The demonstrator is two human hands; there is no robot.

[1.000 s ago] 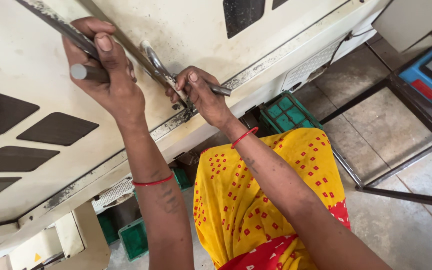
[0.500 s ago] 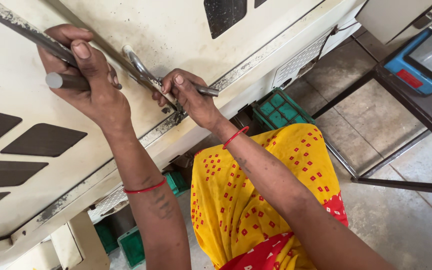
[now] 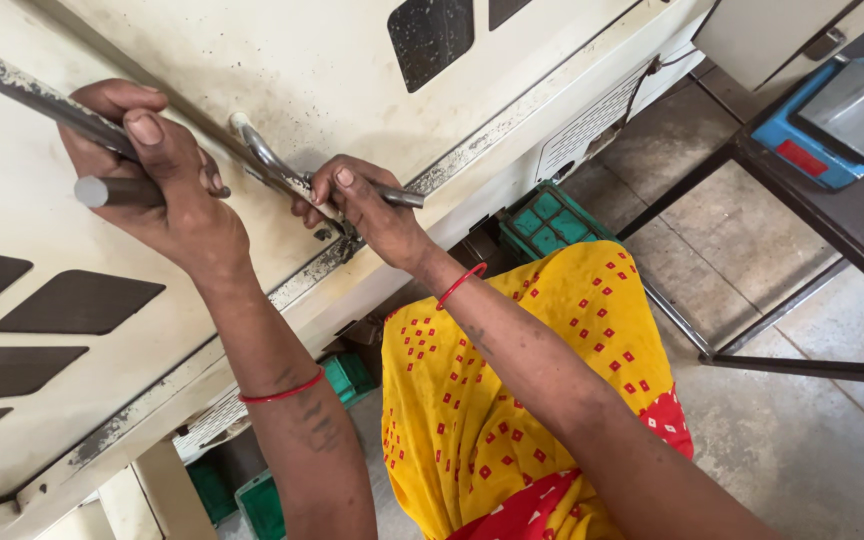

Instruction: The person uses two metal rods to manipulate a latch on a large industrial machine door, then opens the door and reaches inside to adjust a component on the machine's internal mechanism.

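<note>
Left hand [image 3: 167,190] is clamped on a steel rod [image 3: 102,192], right hand [image 3: 367,210] pinching a thin pin [image 3: 392,195]; just above that pinch, the curved hook [image 3: 267,160] could slip and nip fingers.

cream machine panel [image 3: 352,60] | yellow red-dotted garment [image 3: 512,400] | green crate [image 3: 547,222]

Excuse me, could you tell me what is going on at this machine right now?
A person in yellow clothing works at a cream-coloured machine panel. The left hand grips a grey metal rod against the long bar that runs across the panel. The right hand pinches a thinner metal pin beside a curved metal handle on the panel. Green crates sit on the floor below.
</note>
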